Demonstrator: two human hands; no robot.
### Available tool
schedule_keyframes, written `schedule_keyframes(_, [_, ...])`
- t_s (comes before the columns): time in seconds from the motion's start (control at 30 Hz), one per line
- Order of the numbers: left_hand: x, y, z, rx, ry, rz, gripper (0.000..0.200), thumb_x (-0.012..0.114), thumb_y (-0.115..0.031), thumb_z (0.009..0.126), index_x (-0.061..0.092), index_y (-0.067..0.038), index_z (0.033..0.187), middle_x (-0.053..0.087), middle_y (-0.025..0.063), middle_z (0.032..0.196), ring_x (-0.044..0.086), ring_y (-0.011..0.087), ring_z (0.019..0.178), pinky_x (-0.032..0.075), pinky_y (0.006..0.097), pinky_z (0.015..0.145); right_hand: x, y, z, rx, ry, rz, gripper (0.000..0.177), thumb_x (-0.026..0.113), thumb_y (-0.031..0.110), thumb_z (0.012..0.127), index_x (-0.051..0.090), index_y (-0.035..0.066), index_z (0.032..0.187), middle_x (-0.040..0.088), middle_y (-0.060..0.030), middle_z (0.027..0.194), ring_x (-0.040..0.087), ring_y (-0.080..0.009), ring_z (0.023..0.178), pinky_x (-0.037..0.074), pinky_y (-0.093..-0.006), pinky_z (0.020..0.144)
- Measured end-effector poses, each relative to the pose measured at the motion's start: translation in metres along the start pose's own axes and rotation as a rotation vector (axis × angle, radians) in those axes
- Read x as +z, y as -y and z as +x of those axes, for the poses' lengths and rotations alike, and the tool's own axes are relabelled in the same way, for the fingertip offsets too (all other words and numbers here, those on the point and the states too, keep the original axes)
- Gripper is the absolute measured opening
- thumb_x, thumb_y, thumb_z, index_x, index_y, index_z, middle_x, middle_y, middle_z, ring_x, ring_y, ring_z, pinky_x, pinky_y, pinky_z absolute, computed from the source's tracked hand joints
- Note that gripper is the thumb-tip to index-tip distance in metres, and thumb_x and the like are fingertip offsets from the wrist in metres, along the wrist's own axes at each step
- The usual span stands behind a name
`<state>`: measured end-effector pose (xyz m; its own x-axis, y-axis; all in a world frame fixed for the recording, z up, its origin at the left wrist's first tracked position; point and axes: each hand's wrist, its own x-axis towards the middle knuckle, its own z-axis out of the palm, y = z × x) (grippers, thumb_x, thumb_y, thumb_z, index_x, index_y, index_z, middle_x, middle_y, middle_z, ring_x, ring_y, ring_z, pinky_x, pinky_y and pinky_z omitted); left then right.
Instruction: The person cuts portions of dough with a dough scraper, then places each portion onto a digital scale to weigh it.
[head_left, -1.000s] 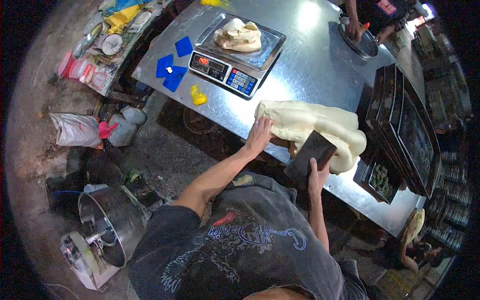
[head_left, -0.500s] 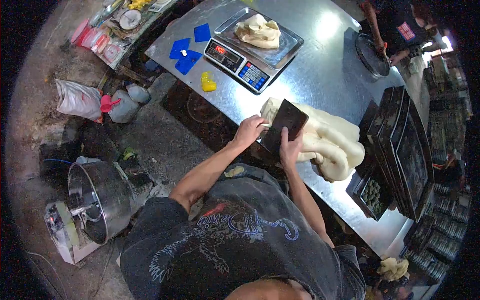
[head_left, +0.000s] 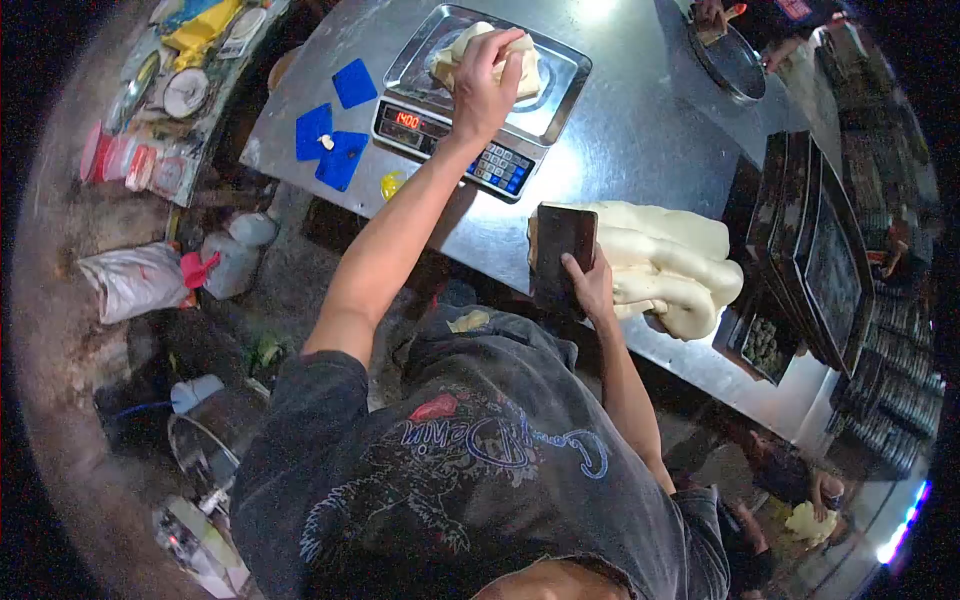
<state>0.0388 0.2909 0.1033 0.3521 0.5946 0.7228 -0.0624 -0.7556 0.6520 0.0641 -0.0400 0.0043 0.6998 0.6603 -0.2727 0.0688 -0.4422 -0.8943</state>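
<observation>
One dough piece [head_left: 448,62] sits on the scale [head_left: 455,140] under the clasping left hand [head_left: 487,85]; right hand [head_left: 592,285] grips a scraper [head_left: 563,250].

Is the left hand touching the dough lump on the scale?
Touching. The head view shows the left hand closed over the dough lump on the scale tray.

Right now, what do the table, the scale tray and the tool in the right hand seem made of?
Table: likely sheet metal, bright glare. Scale tray, under the dough lump the left hand grips: shiny metal, reflective rim. Flat tool in the right hand: dark, matte; metal or plastic, unclear.
</observation>
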Motion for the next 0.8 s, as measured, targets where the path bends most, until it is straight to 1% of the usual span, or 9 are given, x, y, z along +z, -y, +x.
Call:
schedule_keyframes(0.13, [0.008,-0.008,-0.034,-0.118,0.188,-0.132,0.024,0.059,-0.012,0.098,0.063,-0.008,0.121,0.067,0.0138,0.109,0.067,0.0303,0.098,0.055,0.0391,0.086,-0.007,0.002,-0.004,0.132,-0.134,0.243,0.05,0.072,0.02,0.091,0.056,-0.003,0.132,0.067,-0.0113,0.119,0.062,-0.0202,0.106,0.049,-0.0351,0.095])
schedule_keyframes(0.17, [0.009,-0.012,-0.06,0.007,0.226,-0.131,0.022,0.058,-0.012,0.098,0.063,-0.007,0.119,0.067,0.0151,0.112,0.066,0.0311,0.104,0.053,0.0405,0.091,-0.013,-0.002,-0.004,0.151,-0.196,0.28,0.054,0.072,0.019,0.09,0.054,-0.003,0.136,0.065,-0.0116,0.123,0.061,-0.0206,0.11,0.047,-0.035,0.098])
schedule_keyframes(0.23, [0.011,-0.017,-0.137,-0.09,0.517,-0.19,0.031,0.057,-0.015,0.098,0.06,-0.003,0.127,0.063,0.0188,0.128,0.057,0.0348,0.123,0.046,0.046,0.104,-0.028,0.002,-0.005,0.167,-0.49,0.405,0.057,0.073,0.02,0.089,0.054,-0.003,0.138,0.064,-0.0108,0.125,0.059,-0.0209,0.111,0.046,-0.0351,0.1])
schedule_keyframes(0.3, [0.029,-0.012,-0.233,-0.088,0.944,-0.089,0.042,0.06,-0.02,0.097,0.057,-0.002,0.136,0.056,0.0205,0.138,0.052,0.0333,0.129,0.045,0.045,0.108,-0.046,-0.003,-0.001,0.012,-0.729,0.463,0.059,0.074,0.022,0.089,0.053,-0.004,0.137,0.063,-0.0119,0.124,0.061,-0.0222,0.108,0.048,-0.0357,0.098])
schedule_keyframes(0.5, [0.027,-0.007,-0.161,0.013,0.86,-0.168,0.044,0.067,-0.019,0.091,0.058,-0.009,0.133,0.056,0.0174,0.137,0.053,0.0372,0.125,0.042,0.0509,0.105,-0.08,-0.013,0.008,0.086,-0.693,0.39,0.054,0.073,0.018,0.089,0.053,-0.004,0.134,0.064,-0.0131,0.12,0.064,-0.0236,0.103,0.051,-0.0356,0.091])
schedule_keyframes(0.57, [0.012,0.002,-0.087,-0.234,0.887,-0.278,0.036,0.068,-0.016,0.09,0.06,-0.009,0.125,0.055,0.0153,0.136,0.053,0.0367,0.125,0.044,0.0518,0.103,-0.075,0.005,0.014,0.057,-0.68,0.339,0.053,0.073,0.019,0.089,0.054,-0.005,0.133,0.065,-0.0127,0.118,0.064,-0.0222,0.101,0.052,-0.0346,0.09])
schedule_keyframes(0.63, [0.003,0.034,-0.049,-0.139,0.438,-0.194,0.035,0.07,-0.016,0.088,0.063,-0.008,0.121,0.056,0.0139,0.134,0.051,0.0353,0.127,0.036,0.0541,0.108,-0.075,0.014,0.021,0.061,-0.675,0.256,0.052,0.073,0.018,0.089,0.055,-0.005,0.132,0.065,-0.0126,0.118,0.063,-0.0213,0.1,0.052,-0.034,0.09])
schedule_keyframes(0.7, [-0.01,0.057,-0.013,-0.077,0.203,0.088,0.042,0.077,-0.018,0.083,0.06,-0.009,0.121,0.061,0.0102,0.123,0.054,0.0322,0.121,0.036,0.0509,0.108,-0.074,0.039,0.028,0.057,-0.647,0.165,0.052,0.073,0.02,0.09,0.055,-0.006,0.132,0.064,-0.0128,0.118,0.063,-0.0198,0.099,0.052,-0.0331,0.088])
schedule_keyframes(0.8, [-0.02,0.082,0.005,-0.02,0.15,0.388,0.052,0.084,-0.018,0.076,0.059,-0.007,0.121,0.064,0.0148,0.117,0.058,0.0339,0.114,0.043,0.0434,0.102,-0.059,0.085,0.041,-0.06,-0.527,0.315,0.051,0.072,0.02,0.091,0.055,-0.005,0.132,0.064,-0.0122,0.119,0.062,-0.0188,0.099,0.051,-0.0333,0.088])
